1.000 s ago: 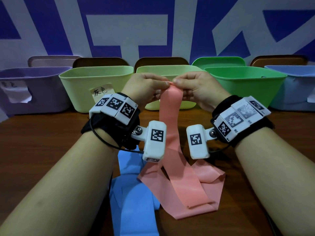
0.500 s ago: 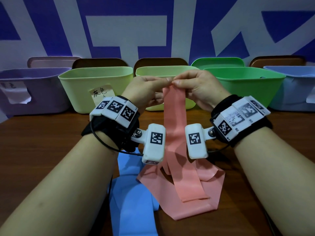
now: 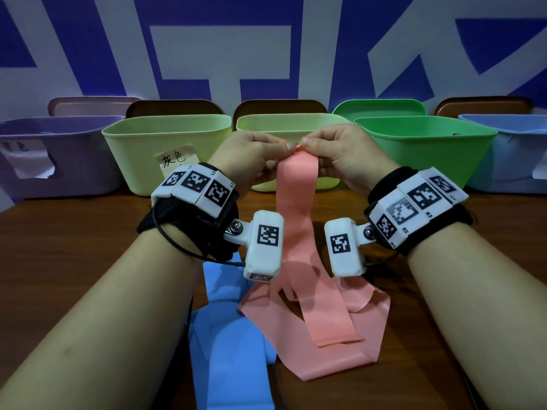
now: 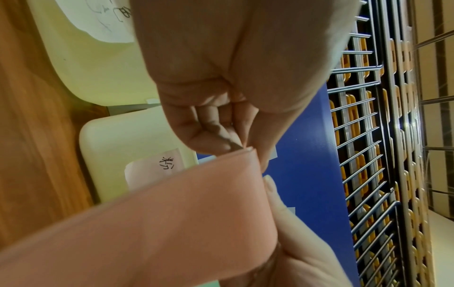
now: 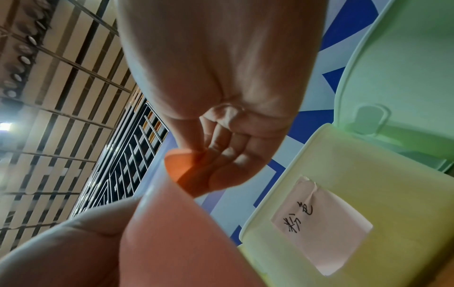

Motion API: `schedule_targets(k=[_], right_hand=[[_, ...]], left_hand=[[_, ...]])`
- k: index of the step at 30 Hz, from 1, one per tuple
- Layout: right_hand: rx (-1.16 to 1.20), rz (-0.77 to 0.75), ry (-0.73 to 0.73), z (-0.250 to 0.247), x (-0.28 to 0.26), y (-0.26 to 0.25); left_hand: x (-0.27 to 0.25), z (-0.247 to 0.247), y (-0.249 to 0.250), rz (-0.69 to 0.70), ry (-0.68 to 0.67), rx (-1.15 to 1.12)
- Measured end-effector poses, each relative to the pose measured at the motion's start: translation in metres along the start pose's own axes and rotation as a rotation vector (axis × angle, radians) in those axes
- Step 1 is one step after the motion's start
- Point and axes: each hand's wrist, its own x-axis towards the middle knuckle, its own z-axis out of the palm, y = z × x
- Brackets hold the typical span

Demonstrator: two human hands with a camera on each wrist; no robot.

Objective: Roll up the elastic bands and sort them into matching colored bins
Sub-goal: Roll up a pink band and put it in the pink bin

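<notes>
— Two hands up at one edge! The left hand [image 3: 251,155] pinches the near corner of the pink elastic band [image 3: 297,220], fingers curled tight on it.

— And the right hand [image 3: 340,152] pinches the other corner, thumb to thumb, just before the pale yellow bin [image 3: 293,122].

— Where's the rest of it?

— Hanging straight down between the wrists, long axis top to bottom, tail heaped on the tabletop [image 3: 74,247] beside a blue band [image 3: 233,344].

— So the roll, I'd judge, must turn downward along that length, both hands equally near.
</notes>
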Motion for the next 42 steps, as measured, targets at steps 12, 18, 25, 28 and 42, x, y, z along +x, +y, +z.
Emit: schedule_targets(k=[12,18,25,28,42], right_hand=[[0.096,-0.007,0.0,-0.002,-0.001,-0.0025],[0.15,-0.009,-0.011,-0.003,0.0001,-0.0019],[0.183,-0.046,0.014,0.0001,0.0001,0.001],[0.171,-0.061,0.038,0.0021,0.0001,0.0011],[0.194,-0.032,0.035,0.0017,0.002,-0.0007]], left_hand=[[0.002,-0.0017,0.0002,-0.02,0.004,-0.078],[0.0021,0.0007,-0.001,-0.019,0.015,-0.147],[0.0007,0.0046,-0.0018,0.021,0.038,-0.146],[-0.0002,0.005,-0.0014,0.037,0.032,-0.141],[0.0027,0.006,-0.0034,0.041,-0.008,-0.179]])
